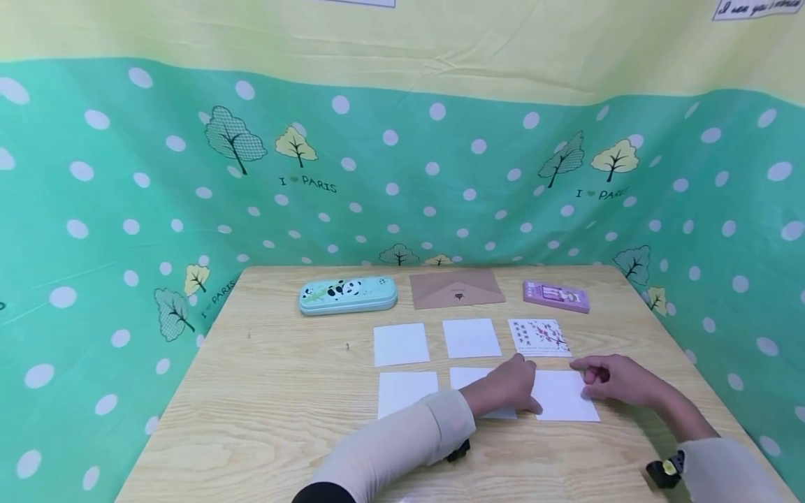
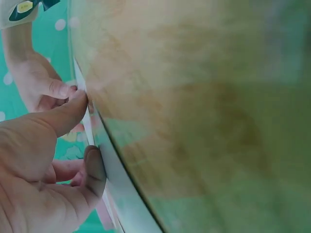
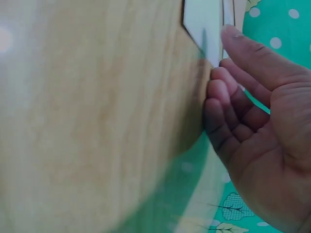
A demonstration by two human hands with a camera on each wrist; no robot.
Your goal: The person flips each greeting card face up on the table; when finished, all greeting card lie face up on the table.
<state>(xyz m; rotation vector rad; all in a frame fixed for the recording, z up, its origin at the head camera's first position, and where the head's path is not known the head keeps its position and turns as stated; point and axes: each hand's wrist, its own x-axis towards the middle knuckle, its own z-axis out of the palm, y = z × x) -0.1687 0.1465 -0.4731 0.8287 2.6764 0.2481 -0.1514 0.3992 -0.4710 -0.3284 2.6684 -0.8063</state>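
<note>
A white square card lies flat at the right end of the front row of cards, between the two hands. My left hand touches its left side, forefinger near the top corner and thumb near the bottom one. In the left wrist view, the left hand's thumb and fingertips rest at the card's edge, spread apart. At the card's right side is my right hand, forefinger reaching to the top corner and thumb on the edge. Its other fingers bend against the tabletop in the right wrist view.
Two more white cards, one at the left and one partly under the left arm, share this row. Behind lie two white cards and a blossom-printed card. A panda pencil case, brown envelope and purple box line the back.
</note>
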